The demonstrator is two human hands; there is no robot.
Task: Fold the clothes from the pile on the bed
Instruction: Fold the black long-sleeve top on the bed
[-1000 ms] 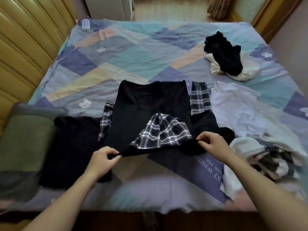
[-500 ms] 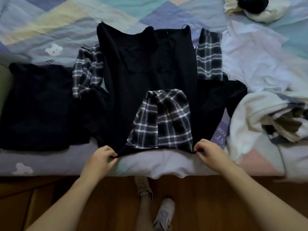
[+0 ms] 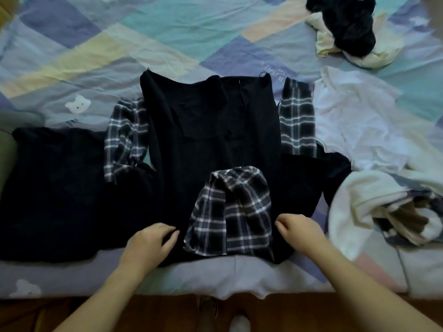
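A black garment (image 3: 211, 130) with plaid sleeves (image 3: 297, 121) lies spread flat near the bed's front edge, and its plaid hood (image 3: 230, 212) is turned down over the lower middle. My left hand (image 3: 151, 243) rests on the black fabric just left of the hood, its fingers relaxed. My right hand (image 3: 299, 231) lies at the hood's right side with loosely curled fingers that hold nothing I can see. The pile is to the right: a crumpled white shirt (image 3: 354, 121) and a white and striped bundle (image 3: 383, 212).
A folded dark garment (image 3: 52, 188) lies to the left, beside a green cushion (image 3: 4, 152). Black and cream clothes (image 3: 347, 27) sit at the far right of the patchwork quilt (image 3: 119, 44). Below the bed's edge are wooden floor and my feet (image 3: 237, 324).
Both hands pulled the garment's hem toward the bed's front edge and laid it flat. They have let go of the hem and now sit on the fabric beside the hood.
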